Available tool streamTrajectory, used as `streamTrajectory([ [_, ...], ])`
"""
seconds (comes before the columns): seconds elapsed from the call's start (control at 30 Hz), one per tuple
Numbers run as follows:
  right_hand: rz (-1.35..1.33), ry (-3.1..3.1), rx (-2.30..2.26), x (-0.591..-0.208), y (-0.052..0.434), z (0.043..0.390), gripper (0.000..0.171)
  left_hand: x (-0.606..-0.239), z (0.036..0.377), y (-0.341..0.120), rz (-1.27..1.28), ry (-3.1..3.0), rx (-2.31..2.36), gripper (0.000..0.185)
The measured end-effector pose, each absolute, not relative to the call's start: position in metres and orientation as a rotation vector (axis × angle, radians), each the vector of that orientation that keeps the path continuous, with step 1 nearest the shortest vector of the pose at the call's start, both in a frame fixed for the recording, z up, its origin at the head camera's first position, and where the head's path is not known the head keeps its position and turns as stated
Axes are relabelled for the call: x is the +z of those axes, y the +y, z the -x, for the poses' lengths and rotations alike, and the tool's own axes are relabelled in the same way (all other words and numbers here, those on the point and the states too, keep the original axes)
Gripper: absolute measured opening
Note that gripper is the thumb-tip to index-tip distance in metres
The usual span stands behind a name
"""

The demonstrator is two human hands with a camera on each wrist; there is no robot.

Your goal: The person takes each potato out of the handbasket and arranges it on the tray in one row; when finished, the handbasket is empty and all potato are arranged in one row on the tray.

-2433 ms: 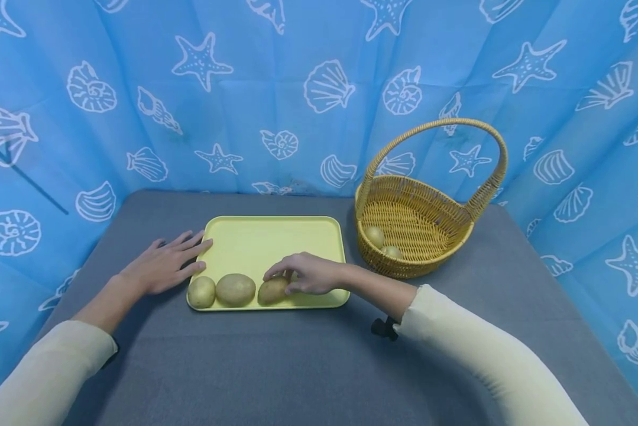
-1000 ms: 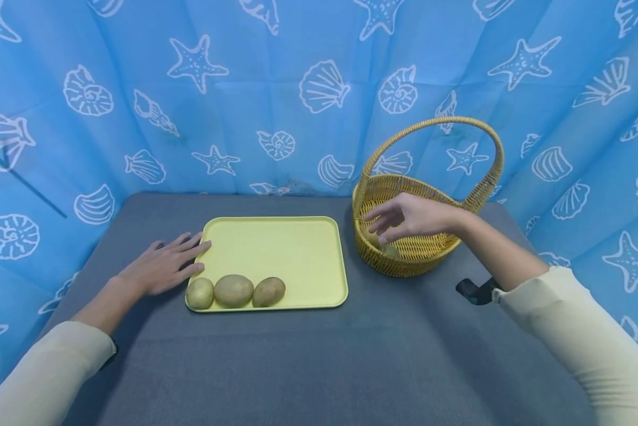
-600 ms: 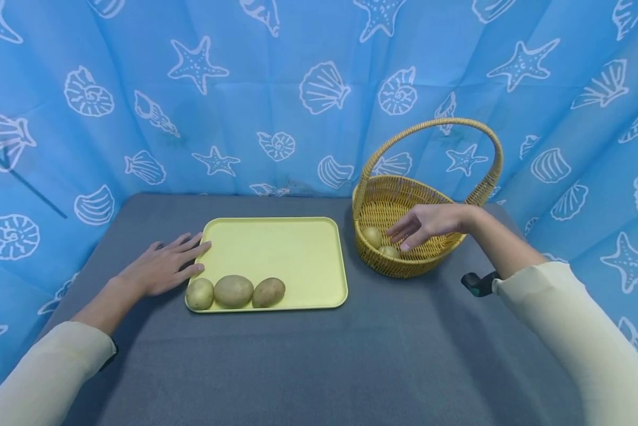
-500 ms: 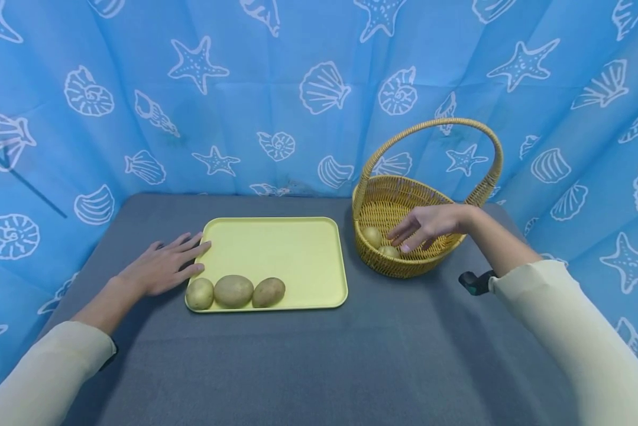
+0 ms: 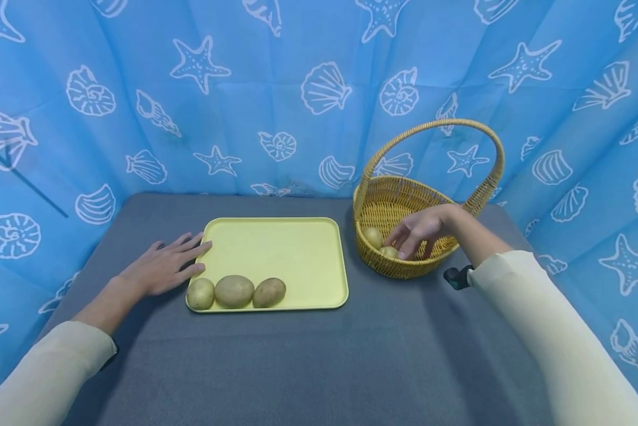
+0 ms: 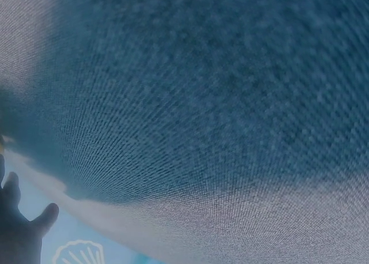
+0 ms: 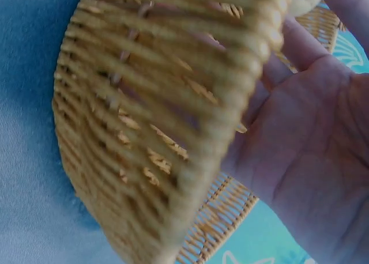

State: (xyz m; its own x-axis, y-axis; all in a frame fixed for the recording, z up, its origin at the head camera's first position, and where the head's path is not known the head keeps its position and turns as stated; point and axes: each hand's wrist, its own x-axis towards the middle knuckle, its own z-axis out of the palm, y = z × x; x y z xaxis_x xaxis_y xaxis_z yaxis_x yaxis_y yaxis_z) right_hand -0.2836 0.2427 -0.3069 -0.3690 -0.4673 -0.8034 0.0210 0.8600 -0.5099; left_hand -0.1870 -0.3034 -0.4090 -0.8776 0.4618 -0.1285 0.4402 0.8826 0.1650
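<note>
The person's right hand reaches down into the wicker basket, fingers loosely spread and pointing downward, the tips at or just above the nearer potato in the basket. From where I stand I cannot tell whether the fingers are touching it yet; they are not wrapped round it. A second basket potato lies just beside it, toward the tray side of the basket. In the right wrist view the palm is open behind the woven rim (very close and blurred, so little else shows there).

The left hand lies flat on the grey table, fingers straight and slightly apart, their tips touching the left edge of the yellow tray. It holds nothing. The left wrist view shows mostly grey cloth, with the dark outline of the fingers in the lower left corner.

Three potatoes sit in a row along the tray's near edge: a small round one at the left, a larger oval one in the middle, and a third at the right, each touching or nearly touching its neighbour. The basket stands just to the right of the tray, its arched handle upright. A blue curtain printed with white shells and starfish hangs behind the table.
</note>
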Motion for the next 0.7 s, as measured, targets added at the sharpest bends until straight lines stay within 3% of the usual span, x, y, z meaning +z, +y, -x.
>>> streamTrajectory([
  [0.4, 0.342, 1.930, -0.550, -0.311, 0.233, 0.284, 0.067, -0.410, 0.187, -0.305, -0.696, 2.881, 0.210, 0.065],
  [0.7, 0.367, 1.906, -0.551, -0.311, 0.229, 0.286, 0.033, -0.409, 0.187, -0.304, -0.704, 2.881, 0.204, 0.064],
])
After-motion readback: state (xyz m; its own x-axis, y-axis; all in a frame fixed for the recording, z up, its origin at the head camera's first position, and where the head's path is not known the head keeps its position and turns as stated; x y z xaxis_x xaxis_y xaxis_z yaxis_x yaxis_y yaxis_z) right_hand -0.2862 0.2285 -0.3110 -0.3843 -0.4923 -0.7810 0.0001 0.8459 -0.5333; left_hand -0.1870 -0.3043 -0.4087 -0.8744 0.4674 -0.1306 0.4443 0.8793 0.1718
